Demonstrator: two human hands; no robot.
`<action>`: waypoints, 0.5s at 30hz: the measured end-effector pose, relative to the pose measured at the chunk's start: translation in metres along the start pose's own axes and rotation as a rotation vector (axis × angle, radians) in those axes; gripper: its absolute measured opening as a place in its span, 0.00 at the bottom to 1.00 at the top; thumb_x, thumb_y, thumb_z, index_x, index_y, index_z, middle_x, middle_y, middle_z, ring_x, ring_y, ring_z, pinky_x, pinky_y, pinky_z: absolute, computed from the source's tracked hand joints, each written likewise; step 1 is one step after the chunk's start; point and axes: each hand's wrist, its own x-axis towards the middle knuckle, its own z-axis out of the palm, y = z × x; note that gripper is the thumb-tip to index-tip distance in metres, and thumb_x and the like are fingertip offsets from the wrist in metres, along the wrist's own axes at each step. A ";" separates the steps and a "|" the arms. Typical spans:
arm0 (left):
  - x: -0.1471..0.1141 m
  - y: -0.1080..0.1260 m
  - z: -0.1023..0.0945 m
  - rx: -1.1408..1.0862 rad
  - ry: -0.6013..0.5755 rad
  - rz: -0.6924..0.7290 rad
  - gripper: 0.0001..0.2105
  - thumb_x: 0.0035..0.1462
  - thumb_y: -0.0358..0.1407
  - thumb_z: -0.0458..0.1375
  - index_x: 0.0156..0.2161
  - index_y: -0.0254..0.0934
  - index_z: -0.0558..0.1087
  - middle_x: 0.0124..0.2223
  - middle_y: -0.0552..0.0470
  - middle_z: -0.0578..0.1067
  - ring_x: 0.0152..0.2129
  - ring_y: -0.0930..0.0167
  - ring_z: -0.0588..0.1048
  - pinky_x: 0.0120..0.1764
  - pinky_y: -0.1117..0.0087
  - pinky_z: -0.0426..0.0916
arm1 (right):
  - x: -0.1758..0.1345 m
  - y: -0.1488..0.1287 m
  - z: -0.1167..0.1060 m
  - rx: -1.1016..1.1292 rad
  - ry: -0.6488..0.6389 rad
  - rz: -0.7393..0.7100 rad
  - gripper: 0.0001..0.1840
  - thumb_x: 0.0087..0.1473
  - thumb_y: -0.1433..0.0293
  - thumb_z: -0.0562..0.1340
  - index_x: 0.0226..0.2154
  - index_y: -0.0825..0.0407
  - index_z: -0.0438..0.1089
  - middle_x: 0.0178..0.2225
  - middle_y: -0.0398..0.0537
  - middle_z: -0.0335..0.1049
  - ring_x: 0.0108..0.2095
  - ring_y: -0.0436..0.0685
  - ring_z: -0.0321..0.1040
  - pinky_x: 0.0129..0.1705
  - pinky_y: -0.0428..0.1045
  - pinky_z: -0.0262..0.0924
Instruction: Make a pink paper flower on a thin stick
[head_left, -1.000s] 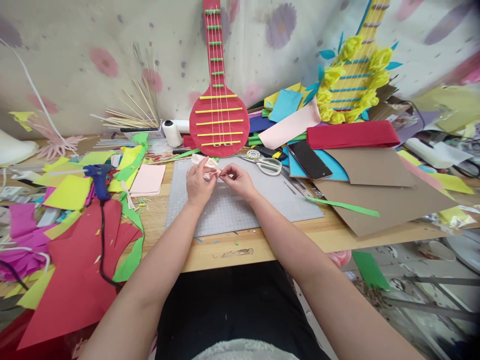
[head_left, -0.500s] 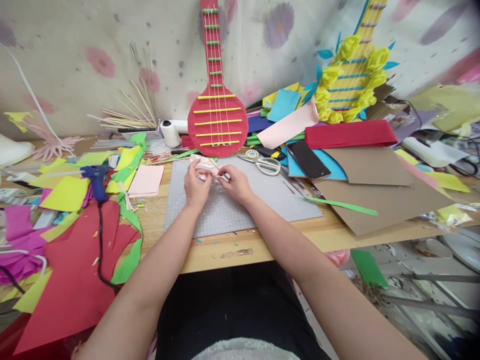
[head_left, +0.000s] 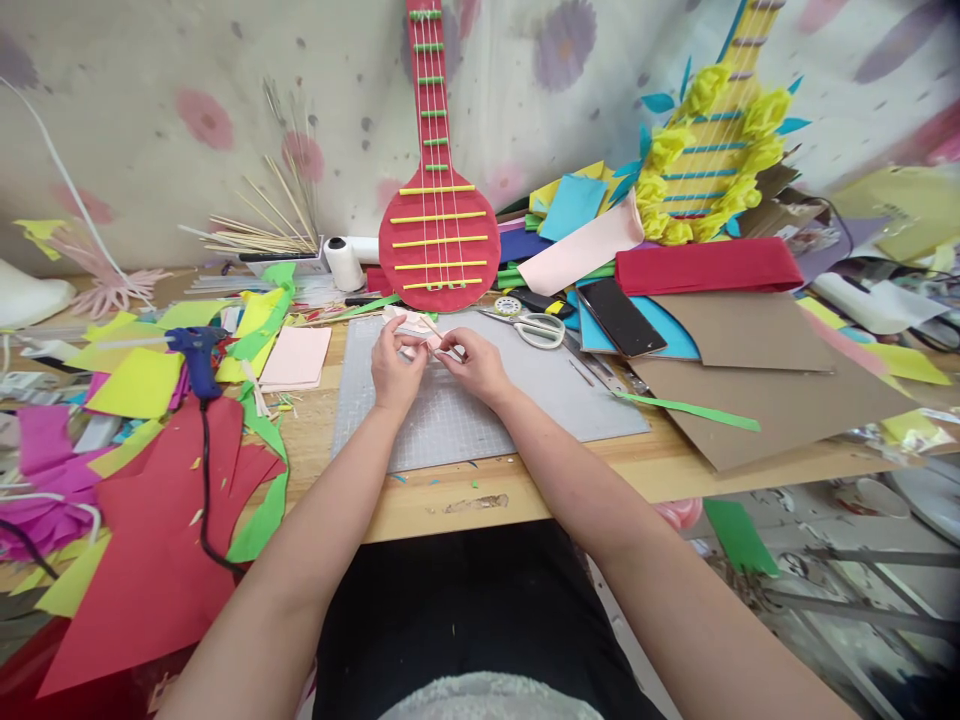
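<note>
Pinching pale pink paper (head_left: pixel 411 324) in the left grip (head_left: pixel 397 367) and, in the nearer right grip (head_left: pixel 477 366), a thin stick (head_left: pixel 431 326) slanted away and leftward beside the paper.

The held pink paper (head_left: pixel 409 322) looks matt, the phone (head_left: pixel 622 316) glossy, the tabletop (head_left: pixel 309 432) wooden.

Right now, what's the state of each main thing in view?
Bare left hand: closed on crumpled pale pink paper
Bare right hand: pinched around thin pale stick
Black rectangular phone: face up, screen dark
Blue plastic glue gun: unheld, power unclear
Grey-handled metal scissors: lying flat
Red round-bodied model instrument: upright, strung
Yellow flowered model instrument: upright, strung
White thread spool: upright
</note>
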 end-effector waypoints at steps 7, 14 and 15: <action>0.000 0.000 -0.001 0.013 -0.008 0.032 0.22 0.47 0.30 0.58 0.49 0.37 0.62 0.32 0.54 0.76 0.34 0.70 0.74 0.46 0.64 0.63 | 0.000 0.002 0.001 -0.012 0.008 0.010 0.05 0.50 0.66 0.57 0.28 0.51 0.64 0.31 0.44 0.69 0.29 0.49 0.62 0.32 0.45 0.56; 0.000 0.002 -0.002 0.138 -0.041 0.148 0.19 0.47 0.30 0.58 0.47 0.39 0.64 0.33 0.53 0.77 0.38 0.67 0.73 0.47 0.62 0.61 | 0.000 0.004 0.003 -0.029 0.034 -0.005 0.04 0.50 0.68 0.57 0.29 0.51 0.65 0.31 0.44 0.69 0.29 0.49 0.63 0.32 0.45 0.56; 0.000 0.002 -0.002 0.154 -0.053 0.164 0.19 0.47 0.29 0.58 0.47 0.39 0.64 0.33 0.53 0.77 0.38 0.67 0.72 0.47 0.62 0.60 | 0.000 0.004 0.002 -0.035 0.027 -0.008 0.03 0.50 0.69 0.56 0.30 0.51 0.65 0.31 0.43 0.70 0.29 0.49 0.64 0.32 0.45 0.57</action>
